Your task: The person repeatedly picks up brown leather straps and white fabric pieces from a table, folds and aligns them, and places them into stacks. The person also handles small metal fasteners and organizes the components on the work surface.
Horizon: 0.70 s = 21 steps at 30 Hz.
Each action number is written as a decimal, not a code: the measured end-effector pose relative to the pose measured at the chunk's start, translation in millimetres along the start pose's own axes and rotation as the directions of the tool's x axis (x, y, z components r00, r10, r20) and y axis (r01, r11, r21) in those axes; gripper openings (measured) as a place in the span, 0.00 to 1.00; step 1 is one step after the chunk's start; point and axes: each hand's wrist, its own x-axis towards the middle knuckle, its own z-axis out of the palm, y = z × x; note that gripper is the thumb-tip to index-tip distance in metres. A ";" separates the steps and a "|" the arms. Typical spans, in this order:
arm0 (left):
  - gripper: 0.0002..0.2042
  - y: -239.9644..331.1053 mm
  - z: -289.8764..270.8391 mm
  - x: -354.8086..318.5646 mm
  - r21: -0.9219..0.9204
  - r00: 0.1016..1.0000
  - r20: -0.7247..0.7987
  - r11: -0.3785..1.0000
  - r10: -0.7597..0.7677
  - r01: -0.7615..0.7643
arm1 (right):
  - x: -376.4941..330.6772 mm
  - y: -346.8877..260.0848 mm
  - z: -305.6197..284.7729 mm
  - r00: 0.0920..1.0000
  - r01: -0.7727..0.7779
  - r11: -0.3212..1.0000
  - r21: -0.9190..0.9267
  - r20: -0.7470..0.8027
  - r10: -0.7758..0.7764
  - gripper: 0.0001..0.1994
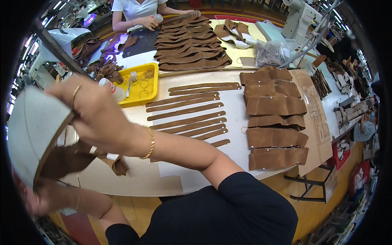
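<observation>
At the far left I hold up a curved brown leather piece (30,130) with its pale grey-white backing outward. My right hand (96,112), reaching across the table, is closed on its upper edge. Lower down, my left hand (47,200) grips the bottom edge; its fingers are partly blurred by motion and partly behind the piece. Another brown leather piece (116,163) with pale patches lies on the table edge near my right forearm. Several narrow brown leather strips (185,117) lie in a row on white paper, and my right forearm hides some ends.
A yellow tray (153,92) holds a white bottle (112,89), a brush and rubber bands. Wide folded brown leather pieces (277,136) lie in a column on the right, beside cardboard (314,126). Across the table, another person (136,12) works by a row of brown pieces (192,45).
</observation>
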 end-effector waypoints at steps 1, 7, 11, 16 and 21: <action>0.13 20.9 15.9 -7.4 0.063 0.998 0.000 0.996 -0.065 0.065 | 10.5 -3.1 -6.1 0.993 0.101 0.994 -0.032 -0.052 -0.103 0.20; 0.16 89.4 102.5 -74.5 -0.707 0.444 0.325 0.098 -0.835 0.701 | 49.5 -29.2 -70.1 0.950 0.304 0.907 -0.292 0.021 -0.311 0.17; 0.18 118.7 79.9 -72.6 -0.464 0.302 0.886 -0.674 -0.352 0.575 | 43.2 -46.8 -172.1 0.835 -0.189 0.898 -0.398 0.416 0.360 0.12; 0.10 164.7 42.9 -41.5 0.302 -0.233 0.900 -0.143 0.369 0.943 | 28.6 -92.0 -291.5 -0.018 -0.492 0.574 -0.654 0.667 0.745 0.14; 0.14 202.3 60.3 -26.6 0.445 -0.244 0.527 -0.019 0.814 0.896 | -12.0 -163.4 -364.0 -0.186 -0.720 0.206 -0.662 0.470 0.863 0.22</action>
